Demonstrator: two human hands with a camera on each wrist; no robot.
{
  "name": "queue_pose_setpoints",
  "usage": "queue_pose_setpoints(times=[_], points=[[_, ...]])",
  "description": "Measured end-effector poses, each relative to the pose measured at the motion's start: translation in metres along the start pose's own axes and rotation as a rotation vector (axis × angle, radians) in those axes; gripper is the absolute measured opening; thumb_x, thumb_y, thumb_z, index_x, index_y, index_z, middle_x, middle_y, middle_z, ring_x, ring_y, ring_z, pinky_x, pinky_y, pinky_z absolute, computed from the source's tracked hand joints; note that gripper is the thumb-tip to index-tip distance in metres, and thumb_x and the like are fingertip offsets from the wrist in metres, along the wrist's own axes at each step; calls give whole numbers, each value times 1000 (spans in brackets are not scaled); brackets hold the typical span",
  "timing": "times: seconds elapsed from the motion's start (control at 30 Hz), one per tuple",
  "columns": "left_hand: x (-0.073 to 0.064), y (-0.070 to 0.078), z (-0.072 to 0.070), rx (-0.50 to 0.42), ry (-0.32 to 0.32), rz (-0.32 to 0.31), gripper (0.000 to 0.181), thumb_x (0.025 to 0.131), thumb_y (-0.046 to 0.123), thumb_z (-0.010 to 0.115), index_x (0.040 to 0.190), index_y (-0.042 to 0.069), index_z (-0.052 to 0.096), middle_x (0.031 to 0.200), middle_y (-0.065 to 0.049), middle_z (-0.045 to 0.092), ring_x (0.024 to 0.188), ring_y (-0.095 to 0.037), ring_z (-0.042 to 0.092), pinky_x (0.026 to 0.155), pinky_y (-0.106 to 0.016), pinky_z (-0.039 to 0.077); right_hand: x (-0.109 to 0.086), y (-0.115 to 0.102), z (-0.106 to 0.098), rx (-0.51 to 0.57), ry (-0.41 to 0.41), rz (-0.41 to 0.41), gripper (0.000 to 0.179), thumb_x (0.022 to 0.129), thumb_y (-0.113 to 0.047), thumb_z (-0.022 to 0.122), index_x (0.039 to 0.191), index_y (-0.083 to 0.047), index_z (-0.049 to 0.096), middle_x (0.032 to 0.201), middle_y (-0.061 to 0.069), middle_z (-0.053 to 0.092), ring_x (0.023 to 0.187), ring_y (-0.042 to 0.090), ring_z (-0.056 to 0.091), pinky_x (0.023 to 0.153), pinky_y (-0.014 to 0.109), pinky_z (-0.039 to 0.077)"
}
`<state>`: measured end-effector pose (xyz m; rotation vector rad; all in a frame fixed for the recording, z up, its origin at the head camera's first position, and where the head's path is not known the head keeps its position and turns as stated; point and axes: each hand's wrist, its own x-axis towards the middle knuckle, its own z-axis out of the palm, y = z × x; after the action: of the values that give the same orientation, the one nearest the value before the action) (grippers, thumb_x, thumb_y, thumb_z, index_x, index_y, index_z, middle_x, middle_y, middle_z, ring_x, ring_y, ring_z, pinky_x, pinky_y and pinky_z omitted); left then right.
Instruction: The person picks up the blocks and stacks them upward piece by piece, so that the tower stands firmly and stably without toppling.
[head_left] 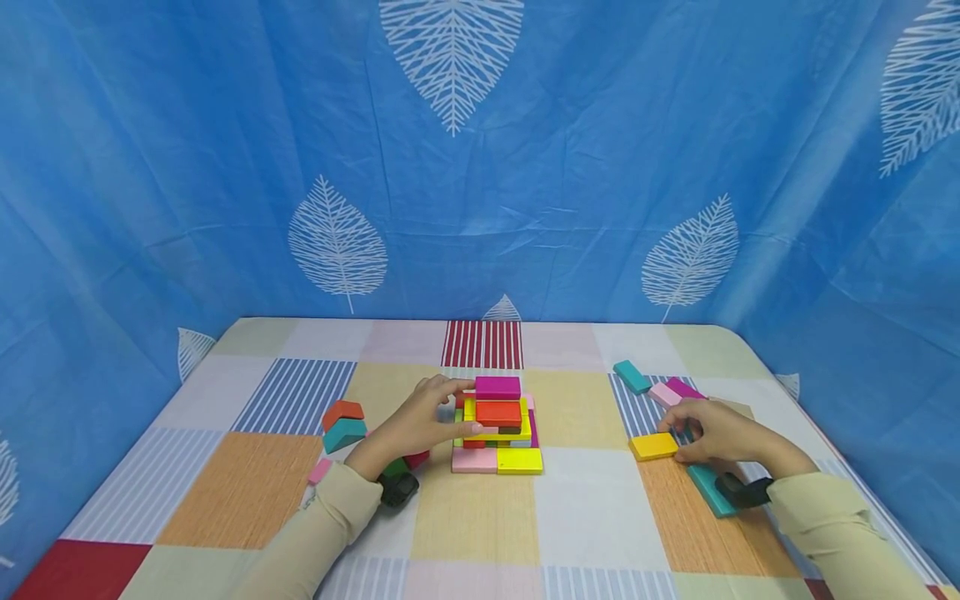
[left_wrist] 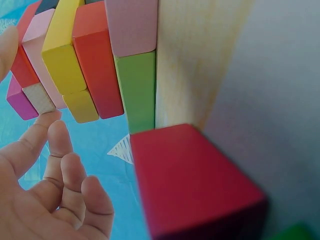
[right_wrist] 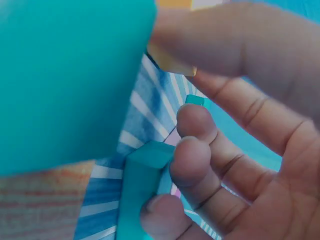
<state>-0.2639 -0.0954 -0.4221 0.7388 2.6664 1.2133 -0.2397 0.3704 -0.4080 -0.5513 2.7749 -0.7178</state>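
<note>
A stack of coloured wooden blocks [head_left: 497, 414] stands mid-table, with a magenta block [head_left: 498, 387] on top. My left hand [head_left: 429, 418] is at the stack's left side, its thumb in front and index finger toward the back. In the left wrist view, the index fingertip touches a beige block [left_wrist: 39, 98] near the top while the other fingers [left_wrist: 97, 200] hang relaxed. Over on the right, my right hand [head_left: 716, 431] pinches the right end of a flat yellow block [head_left: 651, 447] between thumb and index finger. Part of that block is hidden by the thumb in the right wrist view.
Teal [head_left: 632, 377], pink [head_left: 663, 395] and magenta [head_left: 686, 387] blocks lie behind my right hand. A long teal block [head_left: 711, 492] is under its wrist. Orange [head_left: 342, 412], teal [head_left: 345, 434] and red [left_wrist: 195, 180] blocks lie around my left forearm. A blue curtain [head_left: 480, 208] encloses the table.
</note>
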Motion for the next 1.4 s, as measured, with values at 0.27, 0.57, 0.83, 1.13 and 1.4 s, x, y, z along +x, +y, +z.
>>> queue_pose_setpoints(times=[0.27, 0.57, 0.83, 1.13, 1.4], points=[[0, -1, 0, 4, 5, 3, 73, 93, 29, 86, 155, 7, 56, 132, -12, 62, 126, -33, 52, 100, -56, 56, 2, -15, -2, 16, 55, -90, 29, 88, -6, 87, 114, -3, 74, 95, -4, 63, 79, 10, 50, 66, 27, 52], [0, -2, 0, -1, 14, 29, 73, 93, 28, 87, 155, 5, 56, 125, -10, 62, 124, -34, 53, 98, -53, 57, 14, -36, 9, 133, 212, -334, 28, 88, 1, 86, 114, -2, 76, 91, -6, 65, 75, 8, 54, 69, 24, 53], [0, -1, 0, -8, 16, 55, 74, 93, 27, 86, 156, 4, 54, 125, -12, 61, 123, -34, 53, 96, -51, 57, 33, -59, 24, 281, 290, -425, 30, 88, 8, 81, 117, 1, 75, 86, -7, 63, 76, 12, 58, 69, 25, 53], [0, 2, -2, -20, 27, 94, 78, 93, 24, 86, 160, 6, 50, 122, -11, 61, 121, -32, 52, 95, -49, 56, 53, -90, 39, 357, 282, -335, 29, 91, 3, 82, 119, 2, 75, 91, 1, 64, 79, 15, 58, 78, 24, 57], [0, 3, -3, -40, 29, 126, 78, 94, 22, 86, 161, 6, 49, 122, -11, 61, 121, -36, 53, 96, -52, 55, 69, -108, 52, 373, 265, -327, 28, 91, 1, 82, 117, 3, 76, 91, 6, 67, 79, 16, 58, 77, 27, 56]])
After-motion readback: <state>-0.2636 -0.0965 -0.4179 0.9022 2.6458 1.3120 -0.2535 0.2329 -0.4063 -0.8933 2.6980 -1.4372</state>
